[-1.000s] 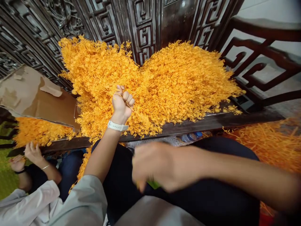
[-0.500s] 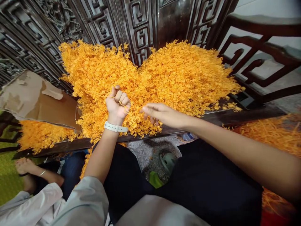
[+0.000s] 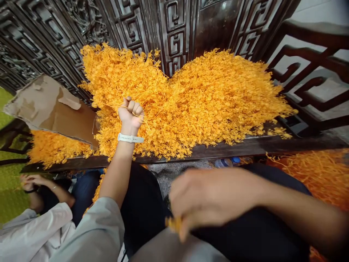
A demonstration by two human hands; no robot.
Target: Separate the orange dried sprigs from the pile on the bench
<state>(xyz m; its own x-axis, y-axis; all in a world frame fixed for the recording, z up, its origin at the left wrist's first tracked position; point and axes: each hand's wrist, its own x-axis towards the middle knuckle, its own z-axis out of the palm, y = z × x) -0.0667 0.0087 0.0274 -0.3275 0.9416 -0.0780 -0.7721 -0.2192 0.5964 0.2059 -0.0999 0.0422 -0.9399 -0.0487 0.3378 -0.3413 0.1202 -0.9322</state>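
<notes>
The left hand (image 3: 131,111) is closed in a fist, knuckles up, around a few thin orange stems (image 3: 117,106) that stick out on its left side. It is raised just above the near left part of the pile (image 3: 218,91), with a white watch band (image 3: 130,138) on the wrist. The right hand (image 3: 215,196) is low and close to the camera, over the lap, and blurred. Its fingers curl down and pinch a small orange tuft (image 3: 173,222) at their tips; how tight the pinch is cannot be made out.

The pile is a broad heap of orange sprigs spread in two lobes over a dark wooden bench (image 3: 245,147), reaching from its front edge up to the carved back (image 3: 174,29). The person's black trousers (image 3: 259,233) fill the foreground below the bench edge, and a plastic bottle (image 3: 226,161) lies on the floor under the bench.

A torn sheet of cardboard (image 3: 49,109) leans at the left end of the bench, touching the pile, with more orange sprigs (image 3: 51,147) below it. Another orange heap (image 3: 313,171) lies to the right, beyond the right forearm. At lower left a second person in a white sleeve (image 3: 32,233) holds both hands (image 3: 29,181) together beside a green mat (image 3: 11,203).
</notes>
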